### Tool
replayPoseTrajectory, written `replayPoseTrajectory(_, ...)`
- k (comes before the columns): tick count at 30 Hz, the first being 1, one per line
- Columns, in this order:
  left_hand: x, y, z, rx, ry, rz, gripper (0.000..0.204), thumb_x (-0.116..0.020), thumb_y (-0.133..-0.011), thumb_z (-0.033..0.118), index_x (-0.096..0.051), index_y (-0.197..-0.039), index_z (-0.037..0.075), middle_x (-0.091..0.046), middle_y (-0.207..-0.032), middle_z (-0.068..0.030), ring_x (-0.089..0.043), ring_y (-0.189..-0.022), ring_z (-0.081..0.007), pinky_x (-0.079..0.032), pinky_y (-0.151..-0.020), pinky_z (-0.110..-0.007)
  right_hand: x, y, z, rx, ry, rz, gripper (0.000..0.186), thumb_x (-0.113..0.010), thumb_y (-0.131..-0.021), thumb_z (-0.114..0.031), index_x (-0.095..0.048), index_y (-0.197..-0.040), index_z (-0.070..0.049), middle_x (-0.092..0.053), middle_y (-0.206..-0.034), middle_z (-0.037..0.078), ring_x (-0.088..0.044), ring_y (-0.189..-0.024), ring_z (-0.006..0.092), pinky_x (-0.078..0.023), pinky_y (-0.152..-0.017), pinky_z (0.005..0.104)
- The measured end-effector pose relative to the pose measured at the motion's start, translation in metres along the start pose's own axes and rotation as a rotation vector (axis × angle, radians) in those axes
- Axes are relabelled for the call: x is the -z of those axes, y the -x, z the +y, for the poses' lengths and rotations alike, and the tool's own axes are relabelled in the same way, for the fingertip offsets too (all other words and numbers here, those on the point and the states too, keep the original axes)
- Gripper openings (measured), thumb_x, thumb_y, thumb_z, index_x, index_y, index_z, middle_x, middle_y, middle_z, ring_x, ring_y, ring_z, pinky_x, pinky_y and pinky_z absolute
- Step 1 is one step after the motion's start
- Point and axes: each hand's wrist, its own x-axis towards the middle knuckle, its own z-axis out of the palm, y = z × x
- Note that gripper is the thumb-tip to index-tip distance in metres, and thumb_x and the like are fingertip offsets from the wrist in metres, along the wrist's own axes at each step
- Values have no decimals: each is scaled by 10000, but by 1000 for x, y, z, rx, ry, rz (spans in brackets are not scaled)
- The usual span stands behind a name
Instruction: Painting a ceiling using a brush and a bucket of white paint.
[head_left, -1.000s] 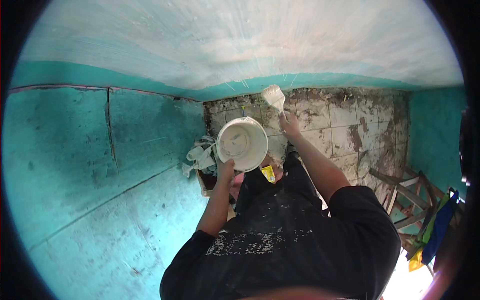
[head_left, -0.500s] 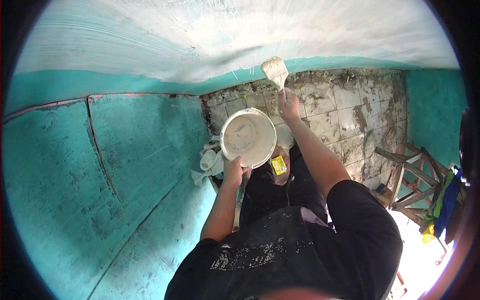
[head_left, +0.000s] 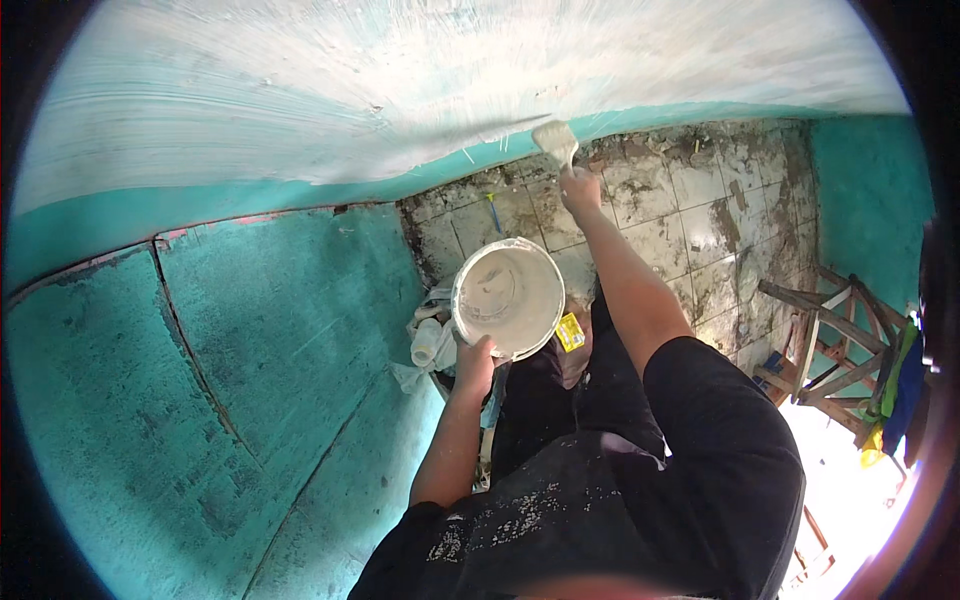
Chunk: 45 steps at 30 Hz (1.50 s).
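My left hand (head_left: 474, 362) grips the near rim of a white bucket (head_left: 508, 298), thumb over the edge. Whitish paint smears its inside walls and bottom. Stretched out ahead, my right hand (head_left: 581, 192) is closed round the handle of a wide paintbrush (head_left: 556, 142) coated in white. The bristles point up and away, at the lower part of the wall (head_left: 480, 60) in front of me; I cannot tell whether they touch it. That wall is streaked white over turquoise, with a bare turquoise band along its bottom.
Worn, stained floor tiles (head_left: 690, 220) lie below. A yellow pack (head_left: 570, 332) is by my legs. White plastic bags (head_left: 430, 335) sit beside the bucket, and a small blue-handled tool (head_left: 493, 210) lies beyond it. A turquoise wall (head_left: 280, 300) rises at left; a wooden trestle (head_left: 840, 340) stands at right.
The bucket and my left hand have shifted slightly right and nearer in the picture. The brush has tilted, its bristles now lower and turned toward the wall. The whole view has shifted a little.
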Motion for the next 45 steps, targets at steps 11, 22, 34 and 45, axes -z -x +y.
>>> replayPoseTrajectory(11,-20,47,16,37,-154,3,601,-495,-751,63,-259,-1303,93,-424,-1202,-132,-524,-1027,-260,-536,-729,-402,135,50,-128,-79,-538,38,335,-438,-866,-258,-568,-748,27,-500,-524,116,-470,-483,203,-376,-482,327)
replayPoseTrajectory(22,-37,11,-12,36,-178,10,568,-505,-755,72,-291,-1281,84,-437,-1171,-131,-533,-1006,-251,-543,-717,-387,54,55,-31,-198,-1262,18,239,-443,-889,-197,-578,-758,-50,-461,-557,-26,-412,-501,48,-299,-450,220)
replayPoseTrajectory(34,-53,41,-38,21,-230,-9,563,-478,-736,36,-287,-1265,16,-455,-1149,-154,-538,-1000,-267,-532,-742,-373,137,3,-50,399,-460,-72,216,-526,-848,-201,-579,-885,6,-538,-593,113,-523,-525,209,-409,-495,324)
replayPoseTrajectory(45,-39,0,-61,64,-235,-1,572,-493,-734,83,-316,-1278,72,-459,-1158,-150,-542,-1007,-288,-545,-728,-404,68,34,50,18,-798,-109,242,-513,-876,-233,-550,-903,5,-470,-610,7,-453,-521,102,-358,-480,279)
